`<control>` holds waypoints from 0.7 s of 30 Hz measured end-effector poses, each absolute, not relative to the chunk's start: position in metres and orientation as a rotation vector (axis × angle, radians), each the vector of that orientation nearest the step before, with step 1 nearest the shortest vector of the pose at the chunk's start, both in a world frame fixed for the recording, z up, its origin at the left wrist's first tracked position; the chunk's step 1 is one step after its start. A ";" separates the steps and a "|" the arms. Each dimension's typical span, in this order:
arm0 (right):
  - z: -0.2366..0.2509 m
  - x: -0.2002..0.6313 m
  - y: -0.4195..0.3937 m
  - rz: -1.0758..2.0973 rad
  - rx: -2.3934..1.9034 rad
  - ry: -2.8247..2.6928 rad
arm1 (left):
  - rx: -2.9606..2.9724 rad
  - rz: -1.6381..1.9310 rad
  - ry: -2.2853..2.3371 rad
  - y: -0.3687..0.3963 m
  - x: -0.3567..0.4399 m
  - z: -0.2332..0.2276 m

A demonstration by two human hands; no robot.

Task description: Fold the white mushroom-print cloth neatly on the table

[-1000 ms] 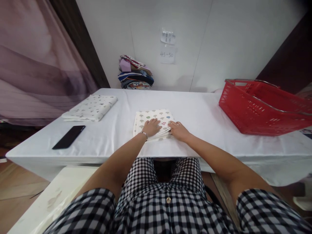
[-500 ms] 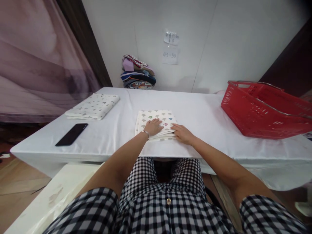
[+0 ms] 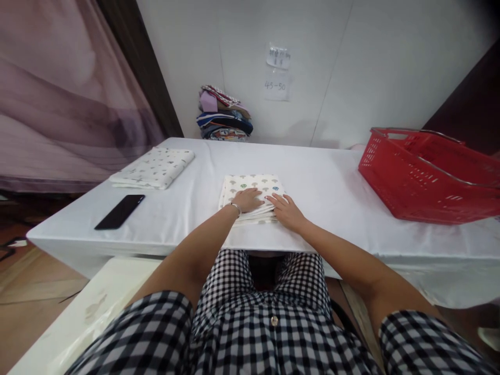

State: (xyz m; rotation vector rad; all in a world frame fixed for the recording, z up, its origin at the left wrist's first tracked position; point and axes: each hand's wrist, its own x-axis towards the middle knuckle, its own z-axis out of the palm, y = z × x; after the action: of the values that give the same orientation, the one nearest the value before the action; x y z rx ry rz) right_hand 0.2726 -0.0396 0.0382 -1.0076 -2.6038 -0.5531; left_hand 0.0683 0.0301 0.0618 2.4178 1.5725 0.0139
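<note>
Folded cloth [image 3: 254, 183]: cream, grey mushroom print with a few green, blue, red ones. Second folded cloth [image 3: 154, 166]: white, small grey print. Surface [image 3: 332, 192] white. Basket [image 3: 429, 174] red. Phone [image 3: 119, 212] black. Shirt [image 3: 250, 333] black-white check.

Folded mushroom-print cloth [image 3: 255, 183], flat, table-centre

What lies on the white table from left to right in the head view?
Black phone → folded patterned cloth → left hand and right hand flat on the folded mushroom-print cloth → red basket.
</note>
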 end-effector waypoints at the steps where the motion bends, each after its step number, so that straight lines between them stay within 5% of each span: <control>1: 0.037 0.274 -0.041 -0.515 -0.984 -2.591 | 2.419 0.048 1.566 0.030 0.067 0.060; 8: 0.039 0.281 -0.048 -0.310 -1.078 -2.586 | 2.426 0.145 1.544 0.027 0.063 0.053; 21: 0.044 0.242 -0.039 -0.384 -0.977 -2.604 | 2.435 0.127 1.538 0.027 0.064 0.053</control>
State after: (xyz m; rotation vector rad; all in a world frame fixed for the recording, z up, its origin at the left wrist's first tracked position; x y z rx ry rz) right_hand 0.2416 -0.0393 0.0435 -0.9769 -2.6042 -0.3841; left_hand 0.0641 0.0269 0.0531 2.4352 1.5383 0.1273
